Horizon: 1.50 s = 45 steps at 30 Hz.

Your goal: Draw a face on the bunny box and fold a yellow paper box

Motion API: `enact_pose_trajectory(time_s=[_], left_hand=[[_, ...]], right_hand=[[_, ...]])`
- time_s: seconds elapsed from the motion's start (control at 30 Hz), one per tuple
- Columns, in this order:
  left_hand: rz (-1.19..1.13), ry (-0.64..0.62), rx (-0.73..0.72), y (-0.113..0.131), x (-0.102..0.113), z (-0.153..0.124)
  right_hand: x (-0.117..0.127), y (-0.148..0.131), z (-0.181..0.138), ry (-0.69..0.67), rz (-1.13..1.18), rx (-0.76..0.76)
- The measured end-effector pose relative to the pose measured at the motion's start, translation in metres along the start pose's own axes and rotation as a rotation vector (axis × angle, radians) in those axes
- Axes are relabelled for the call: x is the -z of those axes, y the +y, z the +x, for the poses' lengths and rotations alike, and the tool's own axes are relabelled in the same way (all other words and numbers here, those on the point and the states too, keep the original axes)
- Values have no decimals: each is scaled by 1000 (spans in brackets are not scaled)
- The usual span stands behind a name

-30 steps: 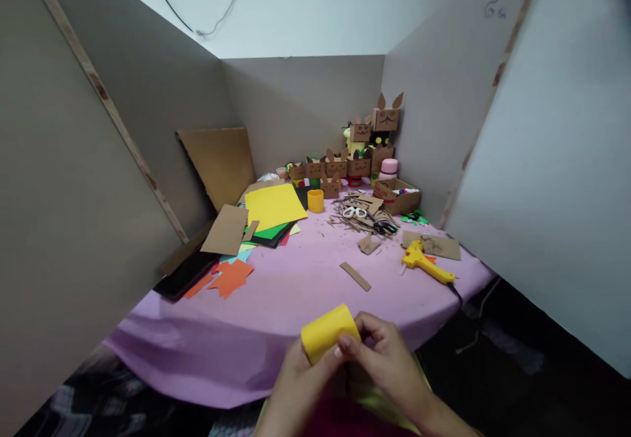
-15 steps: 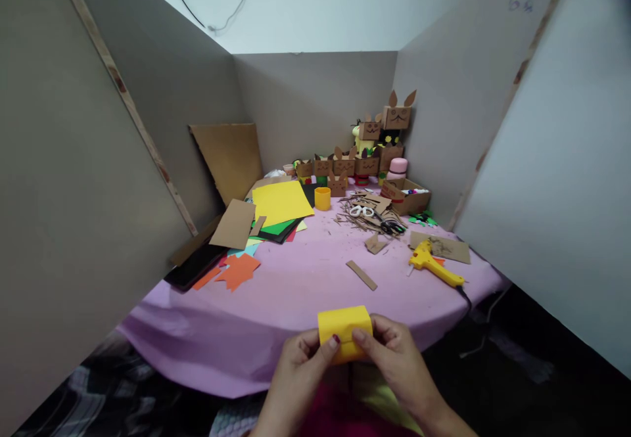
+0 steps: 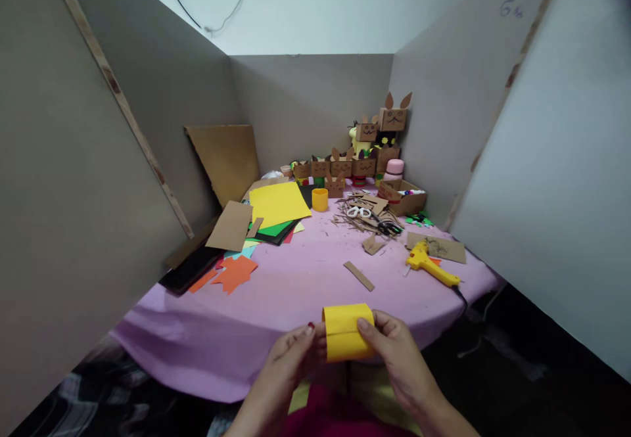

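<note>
Just beyond the near edge of the table I hold a rolled yellow paper tube (image 3: pixel 349 346), with a seam running along its side. My right hand (image 3: pixel 394 345) grips its right end, the thumb pressed on top near the seam and the fingers behind. My left hand (image 3: pixel 296 351) is at the tube's left opening. Its thumb is lifted off the paper and the fingers are stretched out. Their tips meet the tube's left edge; whether they reach inside is hidden. A cardboard strip (image 3: pixel 359 276) lies on the table beyond the tube.
A yellow glue gun (image 3: pixel 431 265) rests on the right. Scissors (image 3: pixel 387 227) lie among cardboard scraps. A second yellow tube (image 3: pixel 320 200) stands before several cardboard animal figures (image 3: pixel 340 166). Coloured sheets (image 3: pixel 280 204) and orange paper (image 3: pixel 235 274) are on the left. Panels enclose the pink-covered table (image 3: pixel 296 279).
My left thumb has come off the yellow paper tube and that hand has shifted left. My right hand keeps its grip, and more of the seam shows.
</note>
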<state>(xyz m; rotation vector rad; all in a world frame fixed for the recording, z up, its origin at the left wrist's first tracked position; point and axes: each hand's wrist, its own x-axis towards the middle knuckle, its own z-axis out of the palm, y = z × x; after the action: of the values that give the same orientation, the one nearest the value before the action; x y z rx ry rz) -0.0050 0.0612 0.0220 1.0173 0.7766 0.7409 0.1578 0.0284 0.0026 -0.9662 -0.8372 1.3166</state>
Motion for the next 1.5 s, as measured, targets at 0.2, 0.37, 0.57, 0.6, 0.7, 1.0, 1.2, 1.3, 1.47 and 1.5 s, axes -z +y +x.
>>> enact_pose_trajectory(time_s=[0.2, 0.37, 0.57, 0.6, 0.7, 1.0, 1.2, 1.3, 1.47, 1.5], left_hand=[[438, 129, -214, 1, -2, 0], [817, 152, -432, 9, -4, -3], [1294, 87, -658, 25, -15, -2], [1354, 69, -680, 28, -18, -2], [1491, 2, -740, 38, -29, -5], [1825, 7, -931, 48, -46, -14], [1473, -88, -792, 46, -33, -9], [1049, -56, -524, 48, -19, -6], [753, 39, -379, 51, 13, 4], [685, 98, -376, 52, 19, 6]], right_hand=[[0, -1, 0, -46, -24, 7], [8, -2, 4, 13, -63, 35], [25, 9, 11, 115, -16, -18], [27, 11, 11, 114, 1, -33], [33, 14, 12, 97, 93, -65], [55, 22, 15, 18, 97, -127], [73, 11, 18, -37, -184, 16], [65, -4, 14, -118, -347, 118], [46, -24, 29, -144, -772, 233], [46, -26, 37, -93, -831, 256]])
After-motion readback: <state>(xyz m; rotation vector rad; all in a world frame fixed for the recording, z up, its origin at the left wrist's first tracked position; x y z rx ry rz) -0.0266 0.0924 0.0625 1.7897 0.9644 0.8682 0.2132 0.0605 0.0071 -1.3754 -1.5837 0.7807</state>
